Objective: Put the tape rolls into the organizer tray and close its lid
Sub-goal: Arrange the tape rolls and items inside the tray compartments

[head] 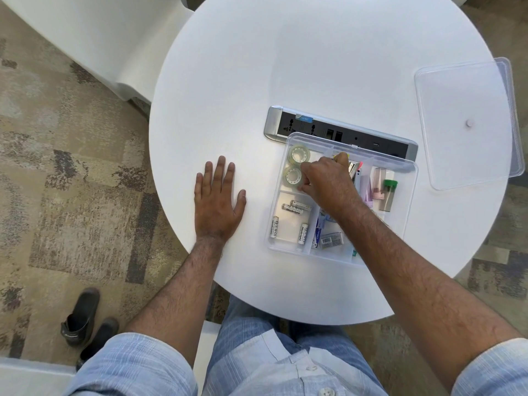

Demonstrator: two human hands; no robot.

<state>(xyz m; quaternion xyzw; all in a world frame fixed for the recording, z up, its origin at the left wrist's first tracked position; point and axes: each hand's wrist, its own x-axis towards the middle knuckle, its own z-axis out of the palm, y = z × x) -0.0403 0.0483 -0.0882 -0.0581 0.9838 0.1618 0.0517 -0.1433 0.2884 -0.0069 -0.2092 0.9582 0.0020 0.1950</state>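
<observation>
The clear organizer tray (pixel 278 224) sits on the white round table, right of centre. Two clear tape rolls lie flat in its far-left compartment, one (pixel 300 153) behind the other (pixel 292 176). My right hand (pixel 328 184) reaches into the tray with its fingers curled down over the right edge of the nearer roll. The fingertips are hidden. My left hand (pixel 218 200) rests flat on the table left of the tray, fingers spread. The clear lid (pixel 468 121) lies separately at the table's right edge.
Other tray compartments hold several batteries (pixel 297 208), a small box (pixel 331 240), a green-capped tube (pixel 388 195) and pens. A grey power strip (pixel 314 127) lies just behind the tray. A white chair stands at the far left, and shoes (pixel 85 318) are on the carpet.
</observation>
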